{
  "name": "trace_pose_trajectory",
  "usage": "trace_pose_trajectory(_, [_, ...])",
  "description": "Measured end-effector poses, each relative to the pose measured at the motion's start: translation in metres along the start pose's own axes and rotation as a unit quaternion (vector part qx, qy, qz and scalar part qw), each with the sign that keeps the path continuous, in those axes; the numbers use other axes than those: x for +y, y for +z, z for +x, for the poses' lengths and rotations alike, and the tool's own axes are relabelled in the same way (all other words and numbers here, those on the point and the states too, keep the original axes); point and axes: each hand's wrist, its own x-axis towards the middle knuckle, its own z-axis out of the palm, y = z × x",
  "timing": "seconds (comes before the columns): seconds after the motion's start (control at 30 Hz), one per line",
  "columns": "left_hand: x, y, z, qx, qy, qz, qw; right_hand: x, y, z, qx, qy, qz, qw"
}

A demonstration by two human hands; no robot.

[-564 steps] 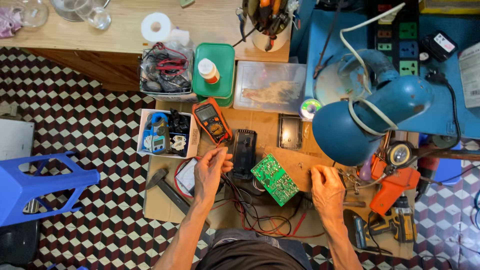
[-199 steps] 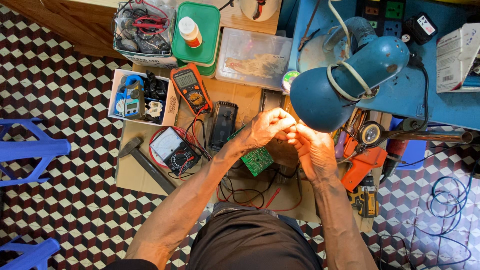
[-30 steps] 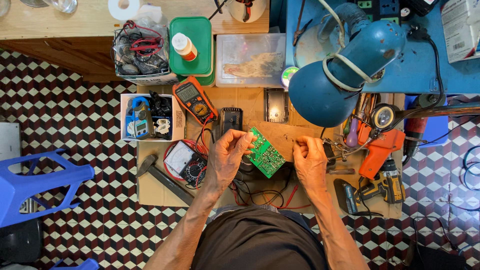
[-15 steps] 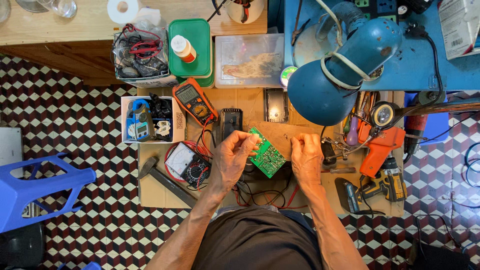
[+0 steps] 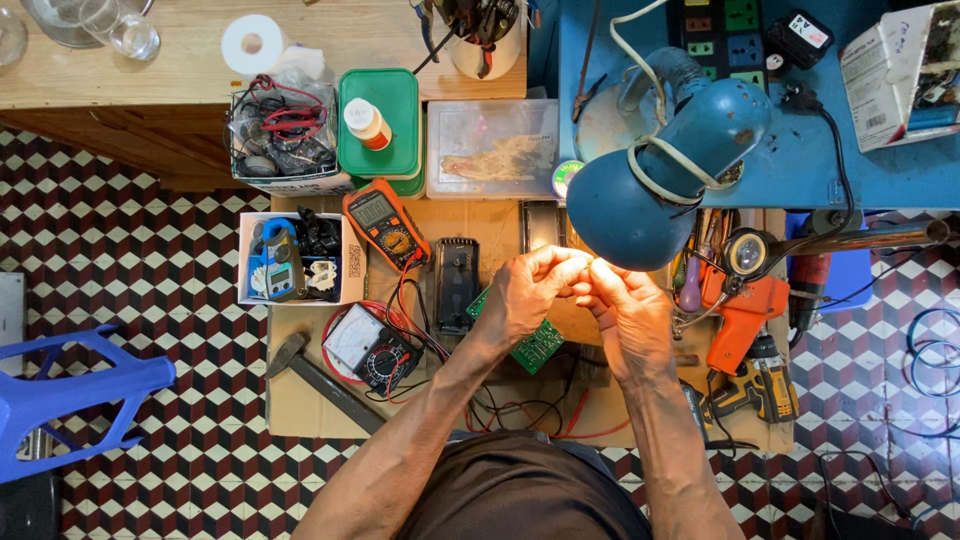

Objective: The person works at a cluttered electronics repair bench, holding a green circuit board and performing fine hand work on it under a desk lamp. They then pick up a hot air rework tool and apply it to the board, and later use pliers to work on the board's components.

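Note:
My left hand and my right hand are raised together just under the blue desk lamp. Their fingertips meet in a pinch. Whatever sits between them is too small to make out. A green circuit board shows partly below my left wrist, over the cardboard-covered work surface. I cannot tell whether the board touches my hand. Red and black wires trail beneath both forearms.
An orange multimeter, a black module, an analogue meter and a hammer lie to the left. A white box of tools stands beyond them. An orange gun-shaped tool and a drill sit right. A blue stool stands on the floor.
Both hands have risen from the circuit board and come together under the lamp, fingertips now pinched. The board lies lower, beneath my left wrist.

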Motion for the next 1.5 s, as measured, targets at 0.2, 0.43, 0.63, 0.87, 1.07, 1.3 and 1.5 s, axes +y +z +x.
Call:
trace_pose_trajectory(0.2, [-0.001, 0.0, 0.009, 0.005, 0.004, -0.025, 1.0, -0.001, 0.007, 0.001, -0.013, -0.035, -0.017, 0.999])
trace_pose_trajectory(0.43, [-0.001, 0.004, 0.009, 0.038, 0.045, 0.0, 0.998, -0.008, 0.015, 0.001, 0.005, -0.032, -0.001, 0.999])
trace_pose_trajectory(0.63, [0.002, 0.005, 0.009, 0.033, 0.046, 0.005, 0.998, -0.01, 0.017, 0.0, -0.007, -0.032, 0.003, 0.999])
trace_pose_trajectory(0.87, [0.0, 0.002, 0.007, 0.005, 0.052, -0.004, 0.999, -0.008, 0.014, 0.0, -0.017, -0.032, 0.006, 0.999])
trace_pose_trajectory(1.07, [-0.005, -0.002, 0.009, -0.028, 0.051, -0.034, 0.998, -0.006, 0.011, 0.001, -0.025, -0.038, 0.014, 0.999])
trace_pose_trajectory(1.3, [-0.005, -0.007, 0.011, -0.044, 0.053, -0.014, 0.998, -0.004, 0.005, 0.003, -0.033, -0.01, 0.044, 0.998])
trace_pose_trajectory(1.5, [-0.017, -0.002, 0.015, -0.042, 0.046, -0.058, 0.996, -0.006, 0.006, 0.001, -0.008, -0.006, 0.042, 0.999])
